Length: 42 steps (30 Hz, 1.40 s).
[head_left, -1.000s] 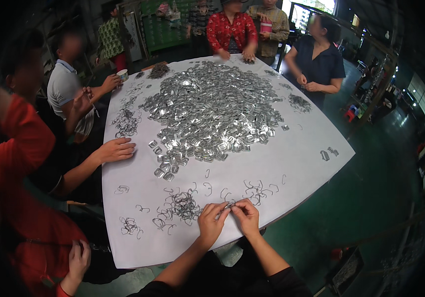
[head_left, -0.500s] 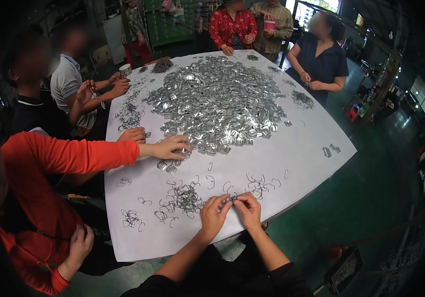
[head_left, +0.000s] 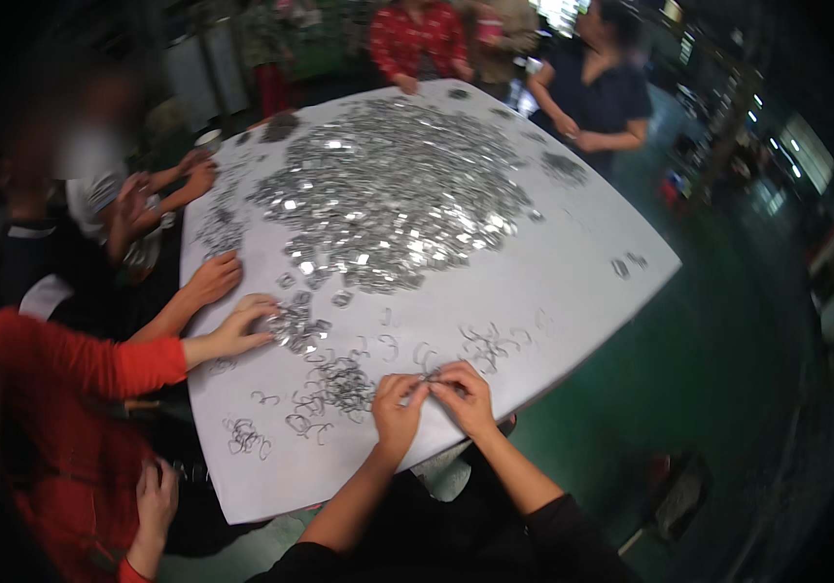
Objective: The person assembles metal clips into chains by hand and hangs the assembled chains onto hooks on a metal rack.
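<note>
My left hand (head_left: 397,413) and my right hand (head_left: 466,396) meet over the near side of the white table (head_left: 573,291). Fingertips of both pinch a small metal piece (head_left: 428,378), probably a buckle, mostly covered by the fingers. Left of my left hand lies a tangle of thin curved wire pieces (head_left: 346,385). More bent wires (head_left: 491,345) are scattered just beyond my right hand. Farther off, a wide heap of shiny metal buckles (head_left: 398,194) spreads over the table.
At the left, a co-worker's hand (head_left: 245,325) in a red sleeve rests on a small cluster of buckles (head_left: 298,325). Other people stand around the far and left edges. A few separate metal pieces (head_left: 621,267) lie near the right corner. Green floor (head_left: 621,389) borders the table.
The view has shifted, and the picture is more blurred. The red-sleeved co-worker's hand has drawn back from the heap, with a cluster of buckles beside it. My hands keep their pinch.
</note>
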Each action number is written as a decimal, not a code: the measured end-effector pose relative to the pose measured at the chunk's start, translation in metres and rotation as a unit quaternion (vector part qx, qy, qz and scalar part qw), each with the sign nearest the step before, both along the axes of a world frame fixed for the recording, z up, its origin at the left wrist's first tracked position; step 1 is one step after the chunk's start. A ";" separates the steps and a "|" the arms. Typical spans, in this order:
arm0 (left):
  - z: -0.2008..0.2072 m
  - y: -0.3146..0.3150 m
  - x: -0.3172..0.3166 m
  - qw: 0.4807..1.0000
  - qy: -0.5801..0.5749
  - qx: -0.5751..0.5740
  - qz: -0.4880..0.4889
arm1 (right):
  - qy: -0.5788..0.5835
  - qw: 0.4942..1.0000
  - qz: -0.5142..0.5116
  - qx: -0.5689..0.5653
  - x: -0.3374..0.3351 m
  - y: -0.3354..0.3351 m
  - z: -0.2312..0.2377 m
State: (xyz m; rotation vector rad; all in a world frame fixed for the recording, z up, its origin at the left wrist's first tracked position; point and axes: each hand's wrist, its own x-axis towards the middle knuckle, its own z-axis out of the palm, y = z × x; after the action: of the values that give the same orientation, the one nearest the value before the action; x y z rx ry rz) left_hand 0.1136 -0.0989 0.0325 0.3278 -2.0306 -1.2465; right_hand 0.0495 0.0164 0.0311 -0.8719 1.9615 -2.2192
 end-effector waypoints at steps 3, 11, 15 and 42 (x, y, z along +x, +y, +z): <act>0.004 0.008 -0.005 0.999 0.002 0.029 -0.025 | 0.029 0.999 -0.011 0.019 -0.008 0.007 0.003; 0.005 0.006 0.002 0.997 -0.041 0.058 -0.015 | 0.029 0.999 0.019 -0.041 -0.002 -0.005 0.001; -0.004 0.003 0.000 0.999 -0.042 -0.003 0.003 | 0.050 0.999 -0.013 -0.013 0.000 0.005 -0.001; -0.003 0.011 -0.003 0.999 0.005 -0.042 -0.004 | 0.124 0.989 -0.068 -0.033 -0.003 0.070 0.027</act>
State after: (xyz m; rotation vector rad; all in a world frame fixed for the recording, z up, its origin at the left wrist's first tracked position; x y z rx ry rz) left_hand 0.1104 -0.0877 0.0293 0.2743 -2.0715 -1.1613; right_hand 0.0470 0.0860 0.0580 -1.1039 2.1223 -2.3645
